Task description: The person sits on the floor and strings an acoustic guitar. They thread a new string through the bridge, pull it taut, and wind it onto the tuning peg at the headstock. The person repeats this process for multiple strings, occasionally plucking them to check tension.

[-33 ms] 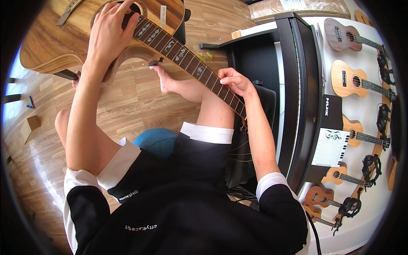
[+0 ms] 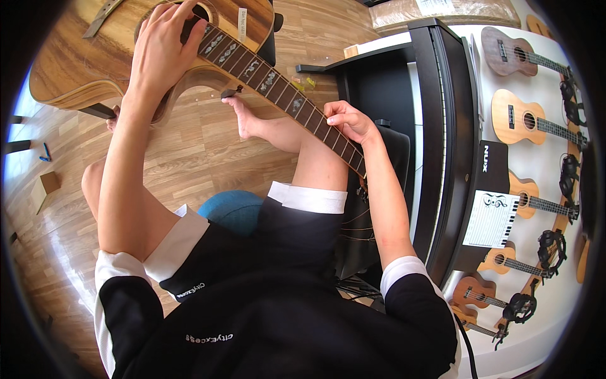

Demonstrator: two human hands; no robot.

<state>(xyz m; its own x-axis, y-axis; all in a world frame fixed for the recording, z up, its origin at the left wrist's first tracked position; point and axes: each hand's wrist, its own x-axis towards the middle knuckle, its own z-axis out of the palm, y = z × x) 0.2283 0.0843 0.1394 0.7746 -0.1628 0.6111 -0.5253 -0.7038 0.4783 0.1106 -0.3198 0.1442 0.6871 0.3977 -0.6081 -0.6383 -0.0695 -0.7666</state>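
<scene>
An acoustic guitar (image 2: pixel 69 57) lies with its wooden body at the upper left, by its dark bridge (image 2: pixel 103 18). Its inlaid fretboard (image 2: pixel 278 85) slants down to the right, and no strings show along it. My left hand (image 2: pixel 163 60) rests over the soundhole, fingers stretched and thumb apart beside the fretboard's end. Farther down the neck, my right hand (image 2: pixel 351 123) is closed at the fretboard's edge, thumb and fingertips pinched together; whatever is between them is hidden. Thin loose wires (image 2: pixel 360 228) hang below the headstock, which my right forearm partly covers.
A dark upright piano (image 2: pixel 435 126) stands at the right, beside a black seat (image 2: pixel 394 155). Beyond it, several ukuleles (image 2: pixel 519 117) and headphones (image 2: pixel 552 252) hang on a white wall. A blue rounded cushion (image 2: pixel 232 211) is between my legs. A cardboard piece (image 2: pixel 45 188) lies on the wooden floor.
</scene>
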